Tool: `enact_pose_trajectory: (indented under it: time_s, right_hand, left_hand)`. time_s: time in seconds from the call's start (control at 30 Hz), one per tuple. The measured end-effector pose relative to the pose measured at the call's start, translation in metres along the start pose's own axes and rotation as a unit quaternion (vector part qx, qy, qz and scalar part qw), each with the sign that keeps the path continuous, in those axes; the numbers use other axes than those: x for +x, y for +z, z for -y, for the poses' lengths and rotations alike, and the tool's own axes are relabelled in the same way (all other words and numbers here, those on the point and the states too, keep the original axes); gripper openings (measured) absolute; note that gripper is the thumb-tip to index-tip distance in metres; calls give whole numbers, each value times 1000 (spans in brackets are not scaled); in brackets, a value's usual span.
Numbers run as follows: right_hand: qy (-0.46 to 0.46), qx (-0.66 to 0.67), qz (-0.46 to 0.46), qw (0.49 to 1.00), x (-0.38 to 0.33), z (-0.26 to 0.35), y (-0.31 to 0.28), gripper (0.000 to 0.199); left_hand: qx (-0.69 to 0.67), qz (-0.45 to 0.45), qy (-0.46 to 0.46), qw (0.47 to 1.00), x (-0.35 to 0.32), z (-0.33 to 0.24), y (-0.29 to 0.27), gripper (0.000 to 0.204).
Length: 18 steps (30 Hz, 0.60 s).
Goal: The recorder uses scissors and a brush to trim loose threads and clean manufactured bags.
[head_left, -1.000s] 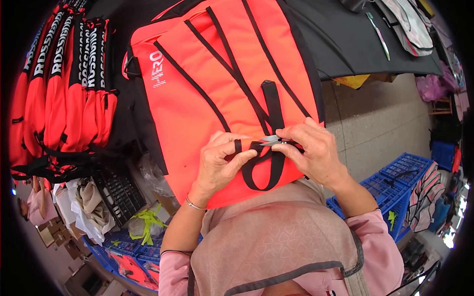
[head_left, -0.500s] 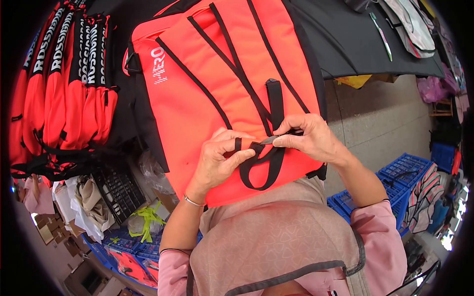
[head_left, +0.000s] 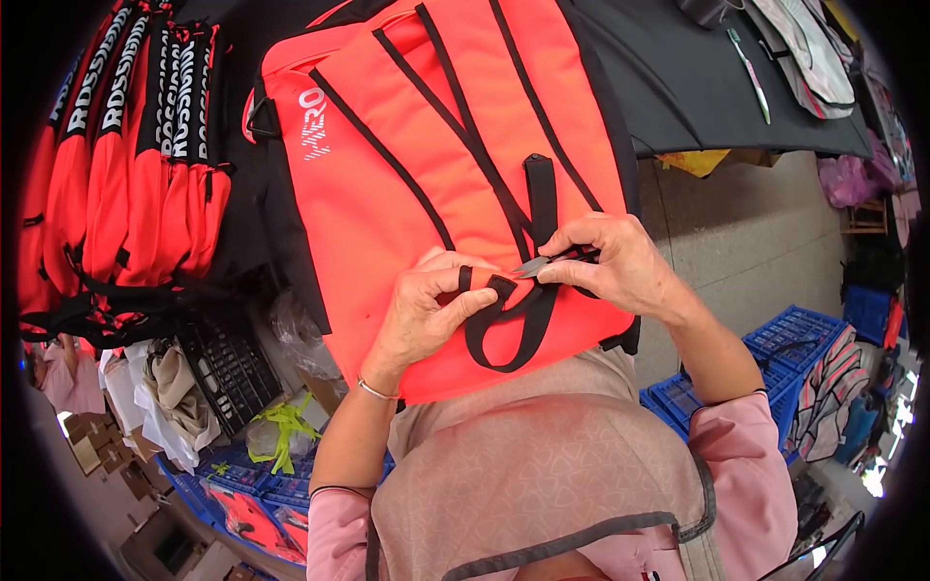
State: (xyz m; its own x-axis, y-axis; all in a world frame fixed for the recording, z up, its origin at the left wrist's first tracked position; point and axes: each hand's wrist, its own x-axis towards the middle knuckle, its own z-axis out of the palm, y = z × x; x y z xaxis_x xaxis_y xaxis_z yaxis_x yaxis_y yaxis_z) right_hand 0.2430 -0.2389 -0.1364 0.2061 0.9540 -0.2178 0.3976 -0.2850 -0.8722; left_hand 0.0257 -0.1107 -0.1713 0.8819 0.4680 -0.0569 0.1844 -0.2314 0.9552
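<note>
Backpack (head_left: 363, 254), bright red-orange with black trim, lies at the centre and upper centre of the frame, back panel and shoulder straps facing up. Its upper part rests on the black-covered desk (head_left: 668, 92); its lower edge meets the person's grey apron (head_left: 523, 474).

Left hand (head_left: 426, 305), centre: thumb and fingers pinched together on a short orange strap end (head_left: 481, 278) edged in black. A metal bracelet (head_left: 376, 390) circles that wrist. Right hand (head_left: 625, 266), right of centre: thumb and forefinger clamped on small snips (head_left: 531, 266), metal blades pointing left, just beside the strap end; whether they touch it cannot be told. Black webbing (head_left: 499, 366) hangs in a loop below the two hands.

Surroundings: row of red-and-black bags (head_left: 73, 213), upper left; toothbrush (head_left: 748, 76) and folded grey bag (head_left: 809, 58) on the desk, upper right; blue crates (head_left: 794, 334), lower right; black crate (head_left: 232, 382) and yellow-green strips (head_left: 283, 436), lower left.
</note>
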Motion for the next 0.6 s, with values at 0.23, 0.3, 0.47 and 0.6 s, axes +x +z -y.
enact_pose_trajectory:
  time_s: [0.23, 0.3, 0.47, 0.6]
  right_hand:
    - [-5, -6, 10, 1000, 2, 0, -1, 21]
    - [-7, -4, 14, 1000, 1, -1, -1, 21]
    - [-8, -1, 22, 1000, 2, 1, 0, 18]
    - [4, 5, 33, 999, 3, 0, 1, 16]
  left_hand:
    - [-10, -3, -5, 1000, 1, 1, 1, 15]
    - [-2, 0, -6, 1000, 2, -1, 0, 15]
    - [-6, -3, -11, 1000, 1, 1, 1, 14]
    - [-12, -5, -21, 1000, 0, 2, 2, 15]
